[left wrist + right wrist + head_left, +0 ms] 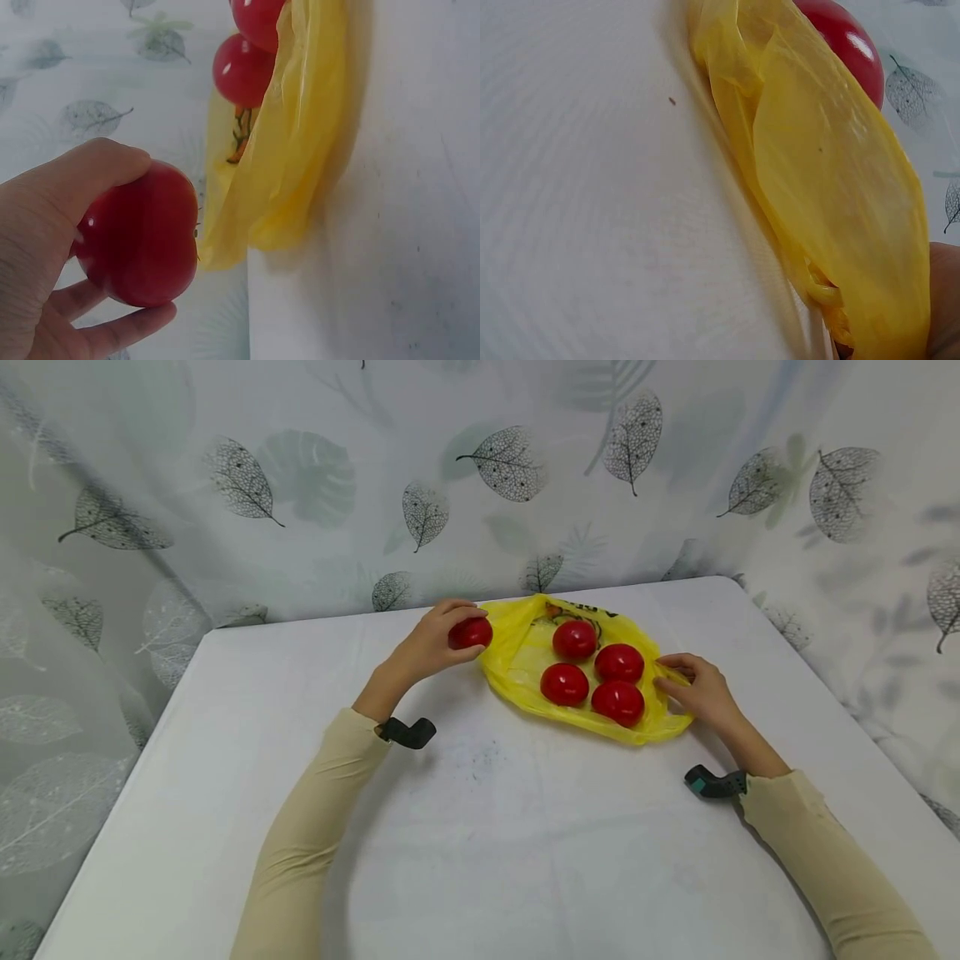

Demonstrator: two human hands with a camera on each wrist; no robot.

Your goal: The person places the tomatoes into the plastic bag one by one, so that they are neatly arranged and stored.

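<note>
In the head view my left hand (420, 647) grips a red tomato (470, 633) at the left edge of a yellow plastic bag (506, 631). The left wrist view shows the thumb and fingers around this tomato (139, 236), its stem end facing the bag (292, 165). Several more tomatoes (575, 640) rest together on the spread bag. At the bag's right edge, my right hand (705, 692) pinches the yellow plastic between thumb and fingers. Bag film (840, 180) hides most of that hand in the right wrist view, where part of one tomato (851, 49) shows.
The bag lies toward the back of a white-covered table (480, 843). Behind it hangs a leaf-print curtain (337, 527), which also runs along both sides. Dark wrist cameras sit on the left wrist (408, 732) and right wrist (712, 782).
</note>
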